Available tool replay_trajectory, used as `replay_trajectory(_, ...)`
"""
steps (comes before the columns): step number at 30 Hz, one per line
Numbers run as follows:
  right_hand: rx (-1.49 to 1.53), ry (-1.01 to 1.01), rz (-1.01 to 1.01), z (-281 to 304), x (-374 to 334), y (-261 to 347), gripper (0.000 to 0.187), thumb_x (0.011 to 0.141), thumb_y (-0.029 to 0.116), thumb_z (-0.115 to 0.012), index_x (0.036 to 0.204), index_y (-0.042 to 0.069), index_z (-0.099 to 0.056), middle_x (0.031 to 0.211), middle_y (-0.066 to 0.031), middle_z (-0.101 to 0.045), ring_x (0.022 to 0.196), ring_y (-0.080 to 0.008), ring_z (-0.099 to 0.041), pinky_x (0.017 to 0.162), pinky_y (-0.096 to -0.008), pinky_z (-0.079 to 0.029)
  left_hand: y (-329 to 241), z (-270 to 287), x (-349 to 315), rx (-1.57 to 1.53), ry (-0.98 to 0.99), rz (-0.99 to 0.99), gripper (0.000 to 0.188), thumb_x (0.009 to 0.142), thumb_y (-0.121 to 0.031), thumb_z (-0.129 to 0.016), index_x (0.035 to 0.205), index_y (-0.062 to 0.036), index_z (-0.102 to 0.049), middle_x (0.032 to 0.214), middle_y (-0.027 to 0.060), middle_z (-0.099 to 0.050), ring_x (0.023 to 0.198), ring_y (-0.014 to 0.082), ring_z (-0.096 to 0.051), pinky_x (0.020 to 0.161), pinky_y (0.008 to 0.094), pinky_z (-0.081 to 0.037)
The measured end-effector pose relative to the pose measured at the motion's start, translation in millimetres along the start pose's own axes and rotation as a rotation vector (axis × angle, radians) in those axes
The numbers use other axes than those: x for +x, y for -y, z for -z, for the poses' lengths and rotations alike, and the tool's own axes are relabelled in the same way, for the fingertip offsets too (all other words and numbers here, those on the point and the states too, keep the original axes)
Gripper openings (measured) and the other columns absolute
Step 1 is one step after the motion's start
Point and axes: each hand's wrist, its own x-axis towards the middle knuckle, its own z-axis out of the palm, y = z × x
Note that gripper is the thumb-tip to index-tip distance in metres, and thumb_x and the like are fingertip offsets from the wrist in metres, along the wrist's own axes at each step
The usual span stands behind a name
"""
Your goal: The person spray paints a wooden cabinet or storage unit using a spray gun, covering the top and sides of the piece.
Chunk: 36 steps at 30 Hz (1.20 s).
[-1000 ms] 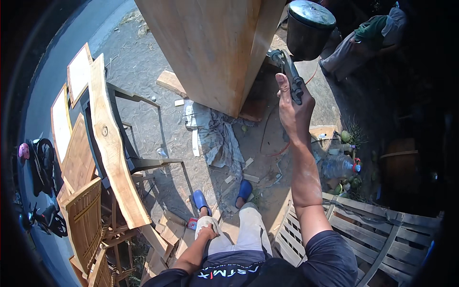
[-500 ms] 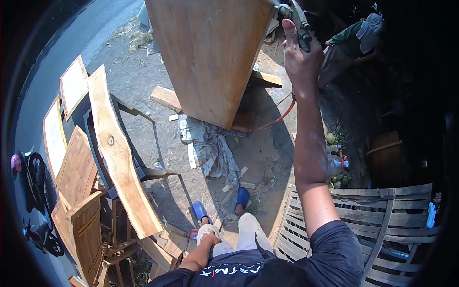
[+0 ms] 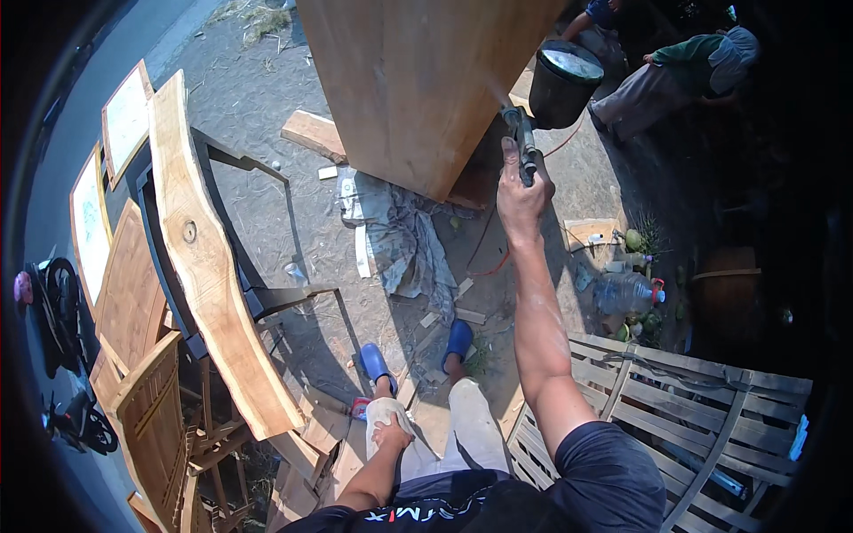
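Observation:
My right hand (image 3: 524, 200) is wrapped round a spray gun (image 3: 526, 147), its nozzle pointing at a large brown wooden panel (image 3: 409, 98) that stands tilted ahead of me. A faint mist shows between nozzle and panel. Just beyond the gun is a black cup (image 3: 562, 93) with a shiny grey top; I cannot make out how it joins the gun. An orange hose (image 3: 491, 269) trails on the ground below. My left hand (image 3: 392, 435) rests on my trouser leg at the knee, fingers laid over the cloth, holding nothing.
A live-edge wooden slab (image 3: 209, 258) on a dark frame stands at left, beside stacked wooden furniture (image 3: 151, 426). A crumpled cloth (image 3: 404, 249) lies under the panel. On the right are a slatted bench (image 3: 675, 417) and a large plastic bottle (image 3: 622, 293). Another person (image 3: 684, 80) stands at far right.
My right hand and the spray gun have come down and nearer, slightly leftward. The black cup now shows clearly. The view has shifted, and my left hand stays on my leg.

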Motion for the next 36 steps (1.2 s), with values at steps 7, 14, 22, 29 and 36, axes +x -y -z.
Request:
replay_trajectory(7, 0.035, 0.054, -0.137, -72.6, -68.0, -123.9, 0.043, 0.101, 0.041, -0.069, 0.1, -0.001, -0.07, 0.069, -0.0168, -0.065, 0.065, -0.0302, -0.063, 0.062, -0.0407, -0.048, 5.0, -7.0, 3.3, -0.042, -0.114, 0.018, 0.096, 0.088, -0.05, -0.074, 0.164, -0.0303, -0.021, 0.153, 0.0273, -0.035, 0.136, 0.0433, -0.049, 0.111, 0.0523, -0.041)
replay_trajectory(14, 0.012, 0.002, -0.149, -150.1, -119.3, -264.4, 0.034, 0.1, 0.032, -0.071, 0.1, -0.002, -0.069, 0.076, -0.0177, -0.069, 0.07, -0.0332, -0.067, 0.064, -0.0418, -0.05, 8.9, -12.8, 9.2, -0.075, -0.224, 0.035, 0.091, 0.087, -0.045, -0.075, 0.162, -0.0292, -0.027, 0.146, 0.0285, -0.04, 0.131, 0.044, -0.05, 0.109, 0.053, -0.042)
replay_trajectory(22, 0.025, -0.026, -0.21, -227.1, -175.5, -409.6, 0.033, 0.099, 0.032, -0.072, 0.098, 0.0, -0.069, 0.082, -0.021, -0.073, 0.082, -0.0431, -0.073, 0.068, -0.0458, -0.053, 8.2, 0.4, 7.0, -0.13, -0.325, 0.006, 0.091, 0.086, -0.042, -0.076, 0.163, -0.0309, -0.028, 0.147, 0.0324, -0.04, 0.132, 0.048, -0.048, 0.109, 0.0557, -0.041)
replay_trajectory(29, -0.065, -0.041, -0.306, -289.0, -232.2, -512.9, 0.038, 0.097, 0.038, -0.072, 0.098, 0.0, -0.07, 0.085, -0.0223, -0.073, 0.084, -0.0456, -0.071, 0.069, -0.0488, -0.053, 7.5, -0.5, 8.6, -0.126, -0.384, 0.024, 0.091, 0.083, -0.044, -0.077, 0.161, -0.0323, -0.031, 0.148, 0.0316, -0.04, 0.13, 0.0477, -0.048, 0.108, 0.0547, -0.041)
replay_trajectory(36, -0.177, 0.004, -0.471, -309.2, -250.9, -555.6, 0.052, 0.099, 0.048, -0.067, 0.111, -0.002, -0.074, 0.096, -0.0254, -0.076, 0.094, -0.0454, -0.072, 0.078, -0.047, -0.055, 7.1, 11.9, 11.5, -0.183, -0.422, 0.021, 0.089, 0.082, -0.036, -0.08, 0.159, -0.0297, -0.037, 0.145, 0.0312, -0.043, 0.134, 0.0489, -0.046, 0.111, 0.0552, -0.04)
